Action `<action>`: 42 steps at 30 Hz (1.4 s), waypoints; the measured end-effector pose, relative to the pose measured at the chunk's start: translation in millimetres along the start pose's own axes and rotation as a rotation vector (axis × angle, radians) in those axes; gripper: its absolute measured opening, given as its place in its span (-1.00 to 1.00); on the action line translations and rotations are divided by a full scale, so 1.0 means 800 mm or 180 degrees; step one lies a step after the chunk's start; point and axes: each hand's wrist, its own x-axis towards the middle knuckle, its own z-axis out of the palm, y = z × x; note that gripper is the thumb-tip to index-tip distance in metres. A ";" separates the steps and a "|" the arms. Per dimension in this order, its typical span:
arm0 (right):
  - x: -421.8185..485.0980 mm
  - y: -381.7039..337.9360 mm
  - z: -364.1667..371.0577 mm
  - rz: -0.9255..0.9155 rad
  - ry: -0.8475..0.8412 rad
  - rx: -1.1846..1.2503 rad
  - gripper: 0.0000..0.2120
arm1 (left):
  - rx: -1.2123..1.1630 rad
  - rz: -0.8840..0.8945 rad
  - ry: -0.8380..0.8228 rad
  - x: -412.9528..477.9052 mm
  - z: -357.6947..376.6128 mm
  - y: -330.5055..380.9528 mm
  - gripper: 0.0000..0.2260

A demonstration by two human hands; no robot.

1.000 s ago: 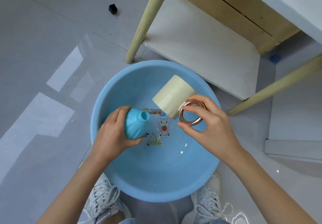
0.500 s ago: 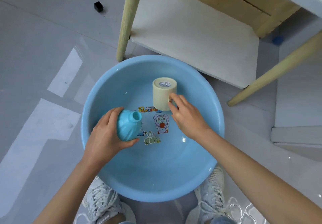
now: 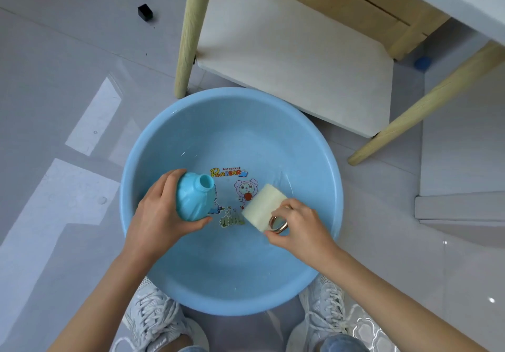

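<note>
Two hands show over the round, glossy blue basin (image 3: 218, 291). At left I see the left hand (image 3: 158, 223) curled tight round a smooth, ribbed blue plastic bottle (image 3: 194, 198). At right, the right hand (image 3: 300, 231) pinches the coppery ring handle (image 3: 278, 223) of a tilted, cylindrical cream mug (image 3: 263, 206) inside the basin.

Round light-blue plastic basin wall (image 3: 232, 283) boxes in left hand (image 3: 161, 215) and right hand (image 3: 303, 226); pale wooden leg (image 3: 188, 31) blocks beyond, glossy grey floor (image 3: 54, 91) leftward's wide open.
</note>
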 end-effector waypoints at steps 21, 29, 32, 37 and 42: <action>0.008 -0.014 -0.065 0.1568 -0.0081 0.4105 -0.56 | -0.0093 0.0042 0.0058 0.000 -0.002 0.002 -0.16; 0.029 -0.045 -0.113 0.0957 0.0145 0.4038 -0.41 | -0.0060 0.0122 0.0094 0.000 -0.005 0.003 -0.17; 0.032 -0.060 -0.117 0.0812 0.0165 0.3755 -0.50 | -0.0073 0.0135 0.0107 0.000 -0.006 0.003 -0.17; 0.031 -0.079 -0.120 0.0746 0.0187 0.3352 -0.66 | -0.0085 0.0170 0.0111 0.001 -0.006 0.003 -0.18; 0.029 -0.091 -0.124 0.0544 0.0325 0.3216 -0.73 | -0.0080 0.0195 0.0097 0.001 -0.005 0.000 -0.17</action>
